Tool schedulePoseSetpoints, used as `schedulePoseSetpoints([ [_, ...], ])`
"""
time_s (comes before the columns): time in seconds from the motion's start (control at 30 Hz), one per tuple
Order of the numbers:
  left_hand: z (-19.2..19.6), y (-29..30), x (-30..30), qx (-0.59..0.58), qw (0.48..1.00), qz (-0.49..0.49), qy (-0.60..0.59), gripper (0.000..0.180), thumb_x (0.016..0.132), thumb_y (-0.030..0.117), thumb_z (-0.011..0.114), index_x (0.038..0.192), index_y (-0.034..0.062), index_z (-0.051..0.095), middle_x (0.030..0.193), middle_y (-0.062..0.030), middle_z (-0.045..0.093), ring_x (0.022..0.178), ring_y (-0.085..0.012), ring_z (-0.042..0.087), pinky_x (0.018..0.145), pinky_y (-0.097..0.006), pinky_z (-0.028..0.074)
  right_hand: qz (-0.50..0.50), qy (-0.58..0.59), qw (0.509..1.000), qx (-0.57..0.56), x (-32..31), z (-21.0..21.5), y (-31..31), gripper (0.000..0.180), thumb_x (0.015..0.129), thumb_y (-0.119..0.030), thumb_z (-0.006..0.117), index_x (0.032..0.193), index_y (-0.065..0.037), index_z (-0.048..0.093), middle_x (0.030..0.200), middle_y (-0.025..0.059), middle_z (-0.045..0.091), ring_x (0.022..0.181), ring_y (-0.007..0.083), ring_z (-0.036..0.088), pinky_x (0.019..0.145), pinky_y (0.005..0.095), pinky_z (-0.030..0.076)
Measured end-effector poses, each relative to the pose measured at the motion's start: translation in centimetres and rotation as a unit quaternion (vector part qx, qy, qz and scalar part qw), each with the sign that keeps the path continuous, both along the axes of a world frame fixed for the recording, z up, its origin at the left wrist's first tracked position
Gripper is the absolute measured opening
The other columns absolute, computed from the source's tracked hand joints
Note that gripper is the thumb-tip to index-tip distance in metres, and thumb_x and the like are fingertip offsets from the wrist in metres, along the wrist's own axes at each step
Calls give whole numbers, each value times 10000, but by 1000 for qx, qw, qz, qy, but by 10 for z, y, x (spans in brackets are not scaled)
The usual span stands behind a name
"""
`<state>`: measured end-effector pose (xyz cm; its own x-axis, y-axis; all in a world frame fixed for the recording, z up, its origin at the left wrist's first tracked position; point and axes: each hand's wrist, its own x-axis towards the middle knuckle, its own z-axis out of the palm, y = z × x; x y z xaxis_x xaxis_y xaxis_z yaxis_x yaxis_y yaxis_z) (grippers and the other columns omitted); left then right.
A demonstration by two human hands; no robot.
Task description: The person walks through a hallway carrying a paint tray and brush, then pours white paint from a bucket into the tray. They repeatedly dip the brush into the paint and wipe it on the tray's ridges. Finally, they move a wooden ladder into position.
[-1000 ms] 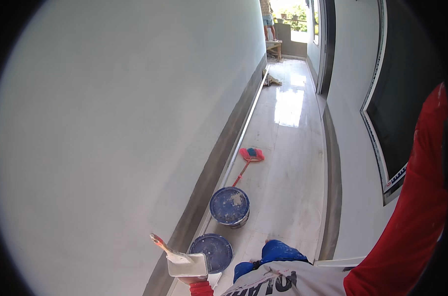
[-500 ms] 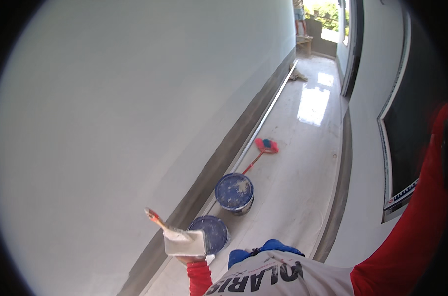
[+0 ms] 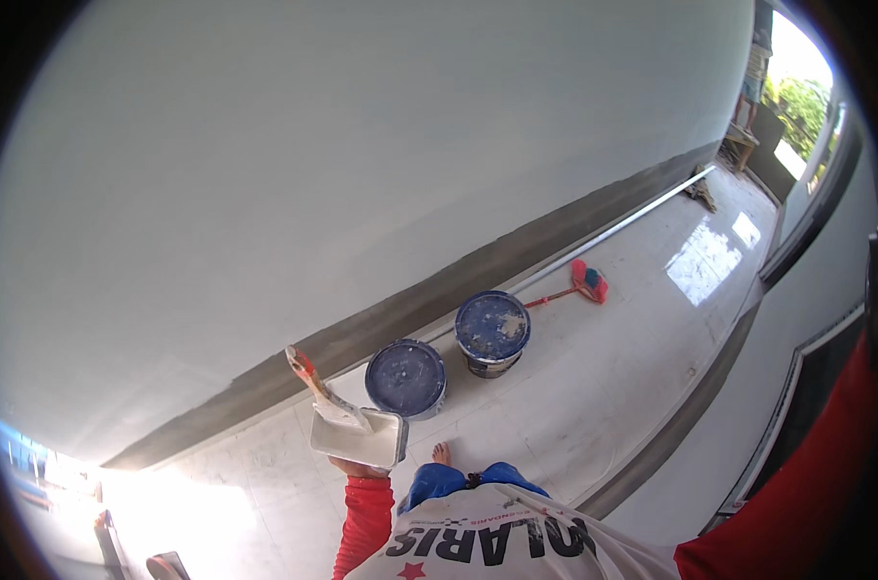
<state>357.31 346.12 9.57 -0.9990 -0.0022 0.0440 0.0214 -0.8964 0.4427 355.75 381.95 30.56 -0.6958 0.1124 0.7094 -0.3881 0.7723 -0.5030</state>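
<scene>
My left hand (image 3: 355, 469) is closed under a small white rectangular paint tray (image 3: 401, 441), holding it up in front of me at the lower left. Pale paint lies inside the tray. A paintbrush (image 3: 308, 370) with an orange-and-bare handle leans in it, its paint-coated lower end against the tray, its handle pointing up toward the wall. Just beyond the tray stands a bucket with a blue lid (image 3: 406, 377). My right arm (image 3: 797, 503), in a red sleeve, is raised along the right edge; its hand lies outside the picture.
A second blue-lidded bucket (image 3: 493, 327) stands by the wall (image 3: 313, 193). Behind it lie a pink-headed broom (image 3: 589, 280) and a long pale pole (image 3: 613, 230). A crumpled cloth (image 3: 700, 191) and a wooden bench (image 3: 742, 140) are farther off. A window (image 3: 797, 425) is at right.
My view has turned left, bringing the bright floor and items at the lower left into sight. The tray and brush stay in my left hand. My right arm sits lower in view.
</scene>
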Motion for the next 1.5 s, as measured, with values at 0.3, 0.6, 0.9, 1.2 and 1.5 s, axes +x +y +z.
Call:
schedulePoseSetpoints([
  [0.3,-48,-70,43,-120,926,329,-141,538,902,515,425,1267,126,492,1133,-146,589,1026,-348,584,859,-520,511,172,-140,973,-58,-20,-60,-96,442,930,-330,557,1308,-106,523,1255,85,563,1145,186,538,1008,347,410],
  [0.6,-67,-201,103,45,925,361,-105,596,830,553,503,1225,110,543,1116,-167,588,1034,-370,559,903,-533,467,355,-255,897,-73,-40,-108,-288,441,924,-322,568,1306,-106,525,1246,83,566,1134,179,543,997,343,420],
  [0.9,-53,-349,161,131,904,405,-31,664,815,600,470,1262,109,493,1116,-155,593,1053,-359,563,912,-542,462,535,-350,769,-5,-26,-151,-530,441,919,-313,579,1304,-105,526,1238,81,570,1123,172,549,987,340,430],
  [1.2,-48,-486,197,91,820,562,-57,602,860,578,406,1236,115,483,1077,-176,592,1001,-372,582,869,-551,477,697,-383,600,89,17,-172,-762,441,914,-305,590,1302,-105,528,1229,79,573,1112,165,554,976,336,440],
  [1.5,-80,-642,292,75,687,716,-99,605,864,587,410,1273,146,468,1075,-166,598,996,-373,586,831,-549,492,771,-343,508,171,84,-165,-996,442,909,-296,601,1301,-105,530,1221,78,576,1101,159,559,966,332,450],
])
